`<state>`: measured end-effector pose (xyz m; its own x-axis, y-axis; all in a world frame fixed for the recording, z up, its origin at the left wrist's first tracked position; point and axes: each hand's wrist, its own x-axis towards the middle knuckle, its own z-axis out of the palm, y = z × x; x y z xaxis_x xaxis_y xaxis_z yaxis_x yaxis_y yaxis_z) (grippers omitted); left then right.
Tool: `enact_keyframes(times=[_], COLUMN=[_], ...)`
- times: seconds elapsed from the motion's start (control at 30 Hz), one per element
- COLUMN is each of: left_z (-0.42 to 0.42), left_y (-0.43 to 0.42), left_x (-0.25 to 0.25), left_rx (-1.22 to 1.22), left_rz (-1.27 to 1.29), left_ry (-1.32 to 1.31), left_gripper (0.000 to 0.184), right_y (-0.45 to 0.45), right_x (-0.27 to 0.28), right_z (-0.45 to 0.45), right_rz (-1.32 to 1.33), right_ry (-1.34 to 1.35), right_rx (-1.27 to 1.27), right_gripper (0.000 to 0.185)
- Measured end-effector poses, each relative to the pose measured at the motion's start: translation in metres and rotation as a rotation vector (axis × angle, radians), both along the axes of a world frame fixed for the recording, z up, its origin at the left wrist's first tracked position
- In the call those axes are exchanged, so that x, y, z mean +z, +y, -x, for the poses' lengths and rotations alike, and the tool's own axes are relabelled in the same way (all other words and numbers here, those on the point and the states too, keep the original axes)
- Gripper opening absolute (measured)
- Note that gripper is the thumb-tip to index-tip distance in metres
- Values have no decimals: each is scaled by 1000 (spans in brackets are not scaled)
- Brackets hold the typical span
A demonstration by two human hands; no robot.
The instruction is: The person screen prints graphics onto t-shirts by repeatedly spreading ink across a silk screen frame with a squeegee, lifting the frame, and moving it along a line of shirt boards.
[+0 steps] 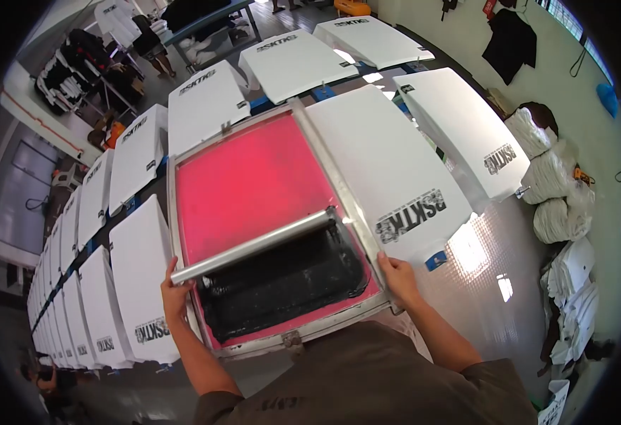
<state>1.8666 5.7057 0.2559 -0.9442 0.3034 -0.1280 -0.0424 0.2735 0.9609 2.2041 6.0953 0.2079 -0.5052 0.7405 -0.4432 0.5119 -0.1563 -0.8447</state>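
Observation:
A screen printing frame [349,202] with pink mesh [254,180] is in front of me, slightly tilted in view. My left hand [175,296] is closed round its left side, by the end of the squeegee. On the opposite side, my right hand [400,280] grips the frame near its lower right corner. A squeegee with a silver metal handle [261,244] lies across the mesh. Black ink [282,287] covers the lower part of the screen. Whatever lies beneath the frame is hidden.
White shirts on boards stand in long rows, including a printed shirt [402,177] beside the frame and another shirt [144,283] at left. Piles of white fabric [562,191] line the right wall. Farther back are a blue table [211,18] and a person [151,46].

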Motion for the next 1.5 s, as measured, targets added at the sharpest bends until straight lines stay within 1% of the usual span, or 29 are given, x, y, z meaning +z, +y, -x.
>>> enact_keyframes(times=[0.03, 0.07, 0.1, 0.17, 0.2, 0.23, 0.27, 0.3, 0.33, 0.4, 0.43, 0.5, 0.57, 0.63, 0.7, 0.73, 0.8, 0.87, 0.9, 0.93, 1.0, 1.03, 1.1, 1.2, 1.23, 1.3, 1.37, 1.47, 1.5], left_z=[-4, -14, -23, -51, -65, -76, -87, -93, -96, -106, -109, -106, -106, -119, -122, -121, -131, -124, -124, -125, -124, -123, -128, -130, -134, -135, -134, -135, -136], left_y=[24, 54, 83, 152, 182, 212, 237, 259, 278, 307, 318, 331, 344, 358, 364, 368, 378, 375, 374, 374, 371, 370, 369, 371, 372, 373, 373, 374, 375], left_x=[-5, -9, -16, -25, -30, -39, -44, -51, -61, -54, -49, -48, -42, -28, -37, -43, -44, -62, -65, -67, -73, -74, -72, -68, -68, -68, -68, -66, -65], left_rx=[9, 9, -23, 2, -26, -11, -26, -38, -34, -17, -19, -7, -11, 53, 44, 37, 55, 63, 28, 40, 40, 42, 63, 77, 79, 84, 79, 83, 89], left_rz=[-11, -92, -95, -56, -112, -71, -46, -56, -81, -92, -45, 5, 21, 68, 74, 65, 71, 55, 61, 55, 43, 27, 63, 10, 12, -6, -16, -27, -25], left_ry=[17, 12, 9, 12, -12, 2, 3, -14, -11, -46, -56, -86, -86, -93, -78, -72, -68, -74, -69, -73, -80, -77, -107, -116, -122, -100, -103, -117, -126], left_gripper=[75, 72, 70, 69, 67, 66, 63, 58, 54, 53, 50, 47, 44, 41, 41, 41, 42, 43, 35, 34, 35, 36, 35, 49, 49, 37, 39, 43, 45], right_y=[23, 50, 82, 147, 179, 204, 222, 259, 277, 306, 318, 331, 346, 359, 374, 383, 396, 399, 392, 395, 393, 392, 392, 389, 388, 387, 387, 384, 381], right_x=[-4, -8, -11, -17, -11, 7, 21, -10, -5, -4, -9, -7, -19, -23, -28, -29, -42, -54, -44, -49, -54, -54, -53, -51, -49, -45, -43, -37, -31], right_z=[-14, -29, -47, -77, -92, -105, -113, -126, -131, -128, -130, -124, -118, -115, -109, -107, -106, -104, -103, -103, -102, -104, -106, -105, -106, -105, -106, -107, -108], right_rz=[20, 39, 66, -59, -42, -57, -43, -24, -73, -145, -141, -53, -32, -142, -50, -72, -6, -14, -15, -7, -25, 23, 39, 24, 33, 40, 129, 163, 102], right_ry=[43, 84, 89, 59, -3, -31, 14, 31, 1, -73, -71, -45, -28, -74, -3, -37, 5, 3, 6, -16, -3, 35, 2, 10, 10, 10, 20, 38, -54], right_rx=[-24, -45, -53, -81, -61, -65, -119, -80, -75, -71, -58, -10, -5, 19, 0, 7, 21, 19, 16, 20, 9, -3, 14, 23, 16, 9, -11, -32, -28], right_gripper=[61, 61, 62, 62, 62, 62, 65, 68, 70, 73, 73, 74, 74, 73, 74, 74, 75, 75, 76, 76, 76, 76, 76, 75, 75, 74, 75, 75, 75])
